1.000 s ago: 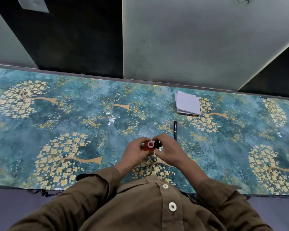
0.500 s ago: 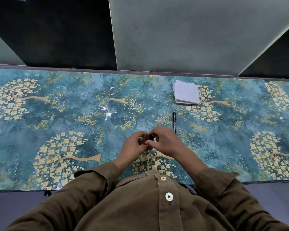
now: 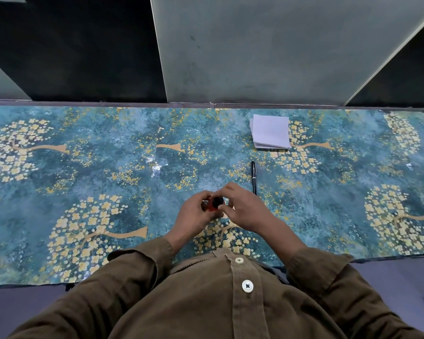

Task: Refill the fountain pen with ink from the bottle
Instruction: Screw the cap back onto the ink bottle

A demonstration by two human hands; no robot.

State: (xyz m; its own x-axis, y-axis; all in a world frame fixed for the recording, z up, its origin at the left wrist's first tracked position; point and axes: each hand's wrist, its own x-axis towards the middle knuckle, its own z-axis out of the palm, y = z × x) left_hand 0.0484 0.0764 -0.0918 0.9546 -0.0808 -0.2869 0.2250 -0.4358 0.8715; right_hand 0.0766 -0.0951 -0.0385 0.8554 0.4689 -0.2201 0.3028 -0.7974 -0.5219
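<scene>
Head view, frame centre: the left hand [image 3: 194, 216] grips the red ink bottle [image 3: 210, 207] while the right hand [image 3: 242, 209] pinches its black cap [image 3: 217, 202], now seated where a white open mouth showed a second ago. The pen [image 3: 254, 177] stays on the desk [image 3: 108, 172], above right.

Single head-worn wide-angle view, looking steeply down and forward. Own shirt front fills bottom edge; worktop [image 3: 83, 182] spans mid-frame, close; wall panels beyond.
</scene>
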